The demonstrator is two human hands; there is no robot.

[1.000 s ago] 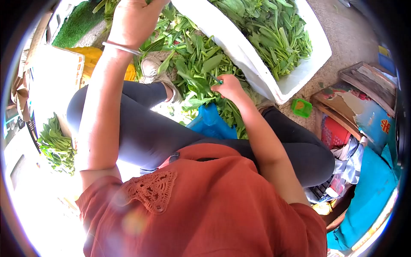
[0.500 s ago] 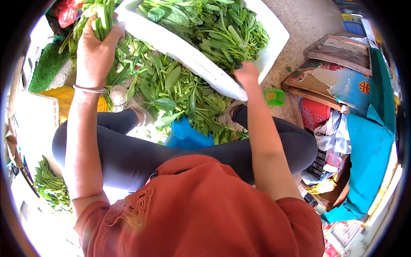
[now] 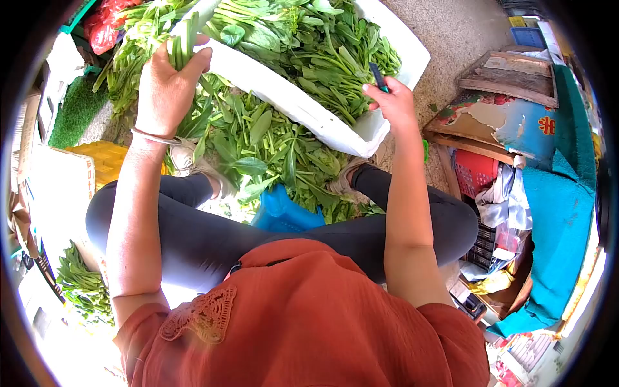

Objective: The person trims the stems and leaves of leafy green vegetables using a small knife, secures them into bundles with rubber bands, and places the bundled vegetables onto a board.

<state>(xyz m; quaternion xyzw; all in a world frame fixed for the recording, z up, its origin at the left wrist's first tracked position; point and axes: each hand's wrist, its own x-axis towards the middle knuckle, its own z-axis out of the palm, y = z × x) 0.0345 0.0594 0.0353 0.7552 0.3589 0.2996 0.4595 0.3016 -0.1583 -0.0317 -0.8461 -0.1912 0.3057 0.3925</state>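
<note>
My left hand (image 3: 169,80), with a bangle on the wrist, is closed round a bunch of cut green stems (image 3: 183,44) by the near left edge of the white foam box (image 3: 284,90). Leafy greens (image 3: 322,58) fill the box. Over its right end, my right hand (image 3: 394,103) grips a slim dark tool (image 3: 378,75) that looks like a small knife. Its tip points up and away from me, apart from the stems in my left hand. Below the box, a heap of loose leaves (image 3: 258,129) covers the floor between my feet.
Between my legs sits a blue plastic stool (image 3: 284,209). At the right stand a wooden box (image 3: 496,122), a red basket (image 3: 474,171) and teal cloth (image 3: 561,213). On the left are a red plastic bag (image 3: 103,29), a yellow crate (image 3: 106,161) and more greens (image 3: 84,284).
My right hand has drawn out of the greens to the right, and the dark tool now shows. My left hand has shifted slightly right and down with the stems.
</note>
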